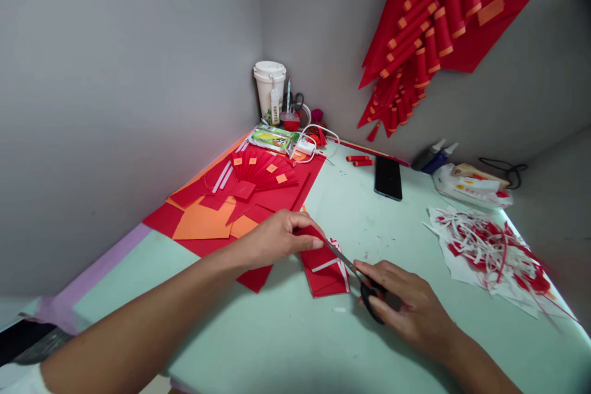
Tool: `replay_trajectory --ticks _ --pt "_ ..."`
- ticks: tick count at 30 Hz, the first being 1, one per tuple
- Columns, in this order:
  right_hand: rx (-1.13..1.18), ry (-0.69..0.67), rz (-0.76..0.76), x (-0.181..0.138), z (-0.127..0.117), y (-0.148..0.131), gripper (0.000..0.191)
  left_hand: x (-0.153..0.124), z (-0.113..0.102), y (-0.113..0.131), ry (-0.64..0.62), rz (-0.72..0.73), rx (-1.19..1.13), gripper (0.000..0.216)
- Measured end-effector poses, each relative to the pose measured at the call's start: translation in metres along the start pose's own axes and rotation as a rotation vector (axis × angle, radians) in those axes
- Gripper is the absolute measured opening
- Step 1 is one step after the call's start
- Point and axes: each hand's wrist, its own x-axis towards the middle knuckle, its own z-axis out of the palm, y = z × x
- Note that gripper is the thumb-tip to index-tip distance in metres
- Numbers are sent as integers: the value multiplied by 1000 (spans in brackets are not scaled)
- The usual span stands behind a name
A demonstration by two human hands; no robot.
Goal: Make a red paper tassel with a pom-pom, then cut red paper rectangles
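Note:
My right hand [401,301] is closed around the black handles of a pair of scissors [347,263], whose blades point up and left. Their tips meet the edge of a small piece of red paper [310,233], pinched between the thumb and fingers of my left hand [289,235]. Beneath the blades, a red paper packet [323,283] with white strips lies on the table. Red and orange paper sheets [203,221] spread out to the left of my left hand, with a red pleated paper fan [263,167] on top.
White and red paper scraps [494,252] are heaped at the right. A black phone [388,177] and short red paper tubes [360,160] lie farther back. A white cup [269,89] stands in the corner, near a white cable [318,129]. Red paper firecracker decorations [434,24] hang on the wall.

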Motion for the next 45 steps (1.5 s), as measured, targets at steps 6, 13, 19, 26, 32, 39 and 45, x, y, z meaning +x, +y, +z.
replay_trajectory --ticks 6,13,19,26,32,39,45 --pt "-1 -5 2 -1 -1 1 44 0 -1 1 6 12 5 18" --pt "-43 18 7 -2 -3 1 46 -1 -2 2 38 10 53 18" --pt "-33 -18 24 -2 -3 1 47 -1 0 2 35 8 93 21" --pt "-41 -25 17 -3 -2 2 47 -1 2 3 41 10 77 21" --pt "-63 -10 -6 -3 -2 2 45 0 2 3 49 7 72 20" --pt "-60 -6 -9 -3 -1 2 45 0 0 3 45 1 56 18" --pt "-46 -3 -10 -2 -1 2 44 0 1 2 45 -6 52 20"
